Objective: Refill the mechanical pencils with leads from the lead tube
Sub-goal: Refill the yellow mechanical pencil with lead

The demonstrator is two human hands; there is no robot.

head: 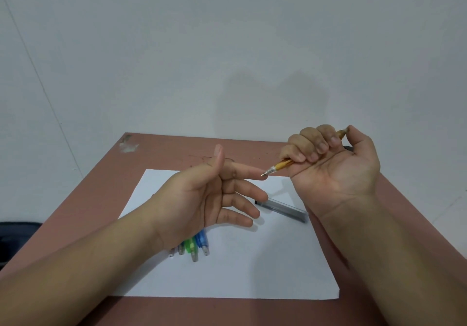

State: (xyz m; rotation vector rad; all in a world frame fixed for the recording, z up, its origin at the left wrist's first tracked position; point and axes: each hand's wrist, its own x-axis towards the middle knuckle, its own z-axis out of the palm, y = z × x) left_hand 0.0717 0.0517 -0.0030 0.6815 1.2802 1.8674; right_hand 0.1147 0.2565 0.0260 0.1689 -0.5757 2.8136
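My right hand (333,164) grips an orange mechanical pencil (280,166) in a fist above the table, thumb at its top end, metal tip pointing left. The tip touches the index fingertip of my left hand (214,199), which is held up with straight fingers and the thumb raised. A grey see-through lead tube (283,208) with a dark cap lies on the white paper sheet (252,270) between my hands. Several other mechanical pencils, among them a green one (190,248) and a blue one (203,242), lie on the paper, partly hidden under my left wrist.
The paper lies on a reddish-brown table (161,153) that stands against a pale wall. A scuffed white patch (129,146) marks the table's far left corner. A dark object (15,239) sits beyond the table's left edge.
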